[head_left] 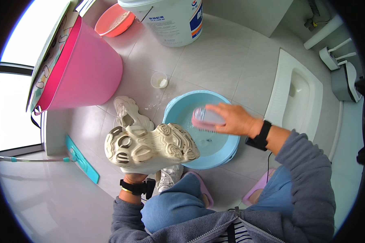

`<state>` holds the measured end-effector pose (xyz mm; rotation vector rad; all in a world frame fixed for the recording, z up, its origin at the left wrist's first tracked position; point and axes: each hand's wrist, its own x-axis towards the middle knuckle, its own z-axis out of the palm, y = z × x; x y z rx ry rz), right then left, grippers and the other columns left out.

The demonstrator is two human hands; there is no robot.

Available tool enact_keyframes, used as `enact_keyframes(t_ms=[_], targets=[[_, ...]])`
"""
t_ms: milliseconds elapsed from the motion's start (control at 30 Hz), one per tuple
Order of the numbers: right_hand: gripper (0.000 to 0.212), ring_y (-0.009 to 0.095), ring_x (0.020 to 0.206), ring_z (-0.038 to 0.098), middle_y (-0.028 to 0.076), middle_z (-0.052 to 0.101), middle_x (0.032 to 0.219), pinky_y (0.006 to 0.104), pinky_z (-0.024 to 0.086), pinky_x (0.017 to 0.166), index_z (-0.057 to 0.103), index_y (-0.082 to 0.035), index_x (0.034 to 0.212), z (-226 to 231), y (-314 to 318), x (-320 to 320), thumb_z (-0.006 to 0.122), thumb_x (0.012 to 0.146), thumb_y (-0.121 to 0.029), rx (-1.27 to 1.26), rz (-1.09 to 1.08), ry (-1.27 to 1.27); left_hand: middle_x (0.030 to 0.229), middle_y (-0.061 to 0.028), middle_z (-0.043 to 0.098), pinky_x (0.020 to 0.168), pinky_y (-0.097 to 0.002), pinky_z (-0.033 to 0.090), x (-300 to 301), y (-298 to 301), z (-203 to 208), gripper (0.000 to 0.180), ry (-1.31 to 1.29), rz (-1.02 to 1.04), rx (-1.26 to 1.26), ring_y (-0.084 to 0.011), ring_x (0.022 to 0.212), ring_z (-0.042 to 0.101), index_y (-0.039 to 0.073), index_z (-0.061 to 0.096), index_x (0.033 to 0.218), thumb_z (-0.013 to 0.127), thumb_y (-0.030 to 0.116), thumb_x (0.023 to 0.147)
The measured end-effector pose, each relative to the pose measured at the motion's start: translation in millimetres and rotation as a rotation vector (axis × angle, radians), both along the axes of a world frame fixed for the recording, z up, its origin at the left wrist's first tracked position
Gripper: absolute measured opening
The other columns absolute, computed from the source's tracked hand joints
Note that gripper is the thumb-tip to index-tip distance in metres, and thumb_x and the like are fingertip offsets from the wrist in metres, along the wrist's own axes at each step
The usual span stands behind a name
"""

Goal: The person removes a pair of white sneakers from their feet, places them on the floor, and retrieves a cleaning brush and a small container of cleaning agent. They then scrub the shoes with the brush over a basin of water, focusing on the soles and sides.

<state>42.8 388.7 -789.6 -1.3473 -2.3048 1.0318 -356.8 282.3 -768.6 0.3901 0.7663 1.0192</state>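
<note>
The scrubbing looks to be under way but not finished. A chunky cream sneaker [150, 148] is held sole up, in front of and partly overlapping the near left edge of the light blue basin [234, 148] as seen from above. The left hand [134, 177] supports it from below; its fingers are mostly hidden behind the shoe, so how they close on it cannot be told. The right hand [235, 119] is closed around the back of a pink scrubbing brush [207, 118], above the basin's water [207, 149], bristles toward the near edge and apart from the sole. The sole's raised treads look mostly pale, with darker brownish patches; whether those are dirt or part of the pattern cannot be told, nor does any thick lather show on it. Another pale sneaker [127, 109] lies on the tiled floor [215, 60] off the basin's left edge, touched by neither hand; whether it has been cleaned is unclear. A white laced upper [168, 178] shows below the held sole, too hidden to say whose shoe it belongs to. Beyond the basin's far left edge, a clear plastic cup [159, 81] with white contents stands on the floor. Judging by this, the sole seems the part in hand, with finishing and any rinsing left.
</note>
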Motion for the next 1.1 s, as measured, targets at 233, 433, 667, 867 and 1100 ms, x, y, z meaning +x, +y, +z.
enact_keyframes(t_ms=[233, 433, 667, 867, 1100], targets=[[0.061, 0.032, 0.097, 0.057, 0.014, 0.056, 0.105, 0.0414, 0.048, 0.082, 0.056, -0.011, 0.127, -59, -13, -28, 0.077, 0.071, -0.026, 0.031, 0.157, -0.431, 0.142, -0.0097, 0.048, 0.108, -0.0493, 0.039, -17, -14, -16, 0.059, -0.074, 0.011, 0.004, -0.0289, 0.128, 0.049, 0.011, 0.038, 0.144, 0.051, 0.044, 0.097], [0.035, 0.030, 0.104, 0.053, 0.010, 0.057, 0.111, 0.0430, 0.045, 0.090, 0.070, -0.007, 0.106, -48, 54, -57, 0.071, 0.079, -0.030, 0.300, 0.027, -0.035, 0.139, -0.0102, 0.052, 0.106, -0.0508, 0.041, -23, -20, -23, 0.064, -0.052, 0.157, -0.121, -0.0308, 0.125, 0.052, 0.011, 0.043, 0.142, 0.050, 0.053, 0.094], [0.053, 0.031, 0.119, 0.047, 0.012, 0.042, 0.146, 0.0461, 0.039, 0.100, 0.072, -0.005, 0.104, -55, 130, -151, 0.049, 0.092, -0.051, 0.134, 0.100, -0.272, 0.138, -0.0095, 0.052, 0.108, -0.0477, 0.040, -14, -12, -28, 0.054, -0.007, 0.023, 0.037, -0.0275, 0.126, 0.051, 0.011, 0.046, 0.140, 0.053, 0.043, 0.096], [0.059, 0.040, 0.122, 0.050, 0.023, 0.046, 0.141, 0.0454, 0.043, 0.101, 0.061, 0.004, 0.118, -86, 162, -178, 0.051, 0.092, -0.048, -0.134, 0.120, -0.392, 0.140, -0.0114, 0.051, 0.107, -0.0484, 0.042, 10, 1, -27, 0.055, -0.305, 0.179, -0.240, -0.0279, 0.125, 0.053, 0.010, 0.043, 0.142, 0.050, 0.042, 0.099], [0.041, 0.035, 0.114, 0.055, 0.021, 0.057, 0.123, 0.0384, 0.043, 0.100, 0.060, 0.006, 0.114, -49, 146, -29, 0.054, 0.096, -0.030, 0.046, 0.058, -0.121, 0.141, -0.0121, 0.050, 0.107, -0.0482, 0.043, 34, 7, -34, 0.055, -0.348, -0.037, -0.248, -0.0279, 0.126, 0.053, 0.008, 0.042, 0.143, 0.049, 0.041, 0.099]])
